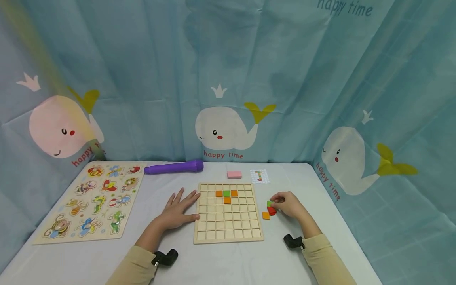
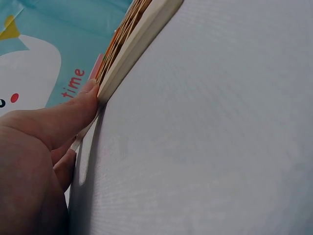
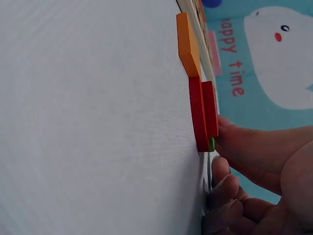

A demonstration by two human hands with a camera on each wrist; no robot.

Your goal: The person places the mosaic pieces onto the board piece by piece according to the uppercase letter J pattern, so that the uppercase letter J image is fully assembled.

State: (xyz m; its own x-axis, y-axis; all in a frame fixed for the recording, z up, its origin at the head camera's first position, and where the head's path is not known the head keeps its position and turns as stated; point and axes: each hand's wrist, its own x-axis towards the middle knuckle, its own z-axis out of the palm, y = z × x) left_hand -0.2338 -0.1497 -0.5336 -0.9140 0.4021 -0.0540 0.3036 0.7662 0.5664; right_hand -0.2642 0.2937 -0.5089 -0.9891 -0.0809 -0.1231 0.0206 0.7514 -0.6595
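Right of the grid board [image 1: 229, 224], a green tile [image 1: 269, 203] and red pieces [image 1: 272, 211] lie at the right hand [image 1: 289, 204], whether pinched I cannot tell, near an orange tile [image 1: 266, 215], while the left hand [image 1: 174, 213], spread loose, touches the board's left edge.

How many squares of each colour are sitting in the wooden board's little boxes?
Orange squares: 3
Green square: 1
Total: 4
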